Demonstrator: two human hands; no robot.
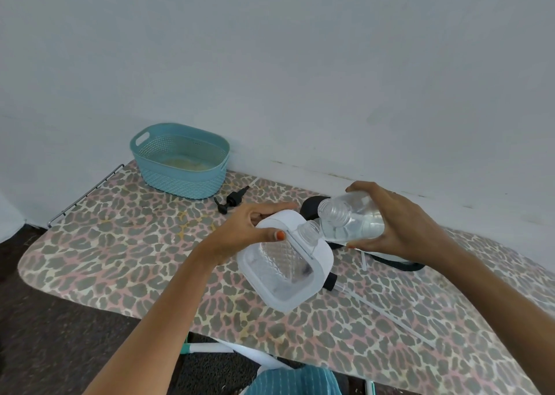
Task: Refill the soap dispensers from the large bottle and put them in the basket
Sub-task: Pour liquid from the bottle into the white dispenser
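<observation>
While the right hand [399, 223] tips the clear bottle [354, 220] on its side, fingers wrapped over the top and thumb under the body, its threaded mouth hangs just above and beside the open neck of the dispenser [285, 259]. The left hand [249, 229] clasps the dispenser by its white upper shoulder, thumb on the near face, tilting it toward the bottle over the tabletop [120, 259].

The bottle looks part full of clear liquid pooled along its lower side; I judge it moderately heavy, the weight shifting as it tips, so a grip round the mid-body with the thumb below suits it. Its smooth plastic wall could turn slippery if soap runs down the threads.

The dispenser appears to be a clear, diamond-textured vessel in a stiff white frame, and seems nearly empty, so light now and heavier as it fills. The frame's edges give a surer hold than the textured window. Its neck is narrow, so the two mouths need close lining up or soap will spill on the cover.

A black pump head [231, 202] lies on the tabletop near the basket [180, 160], which stands well apart at the far left by the wall. Another black cap with a long clear tube [354, 292] lies just right of the dispenser; which vessel it belongs to is hard to tell. No dispenser shows in the basket, though something pale lies on its floor.
</observation>
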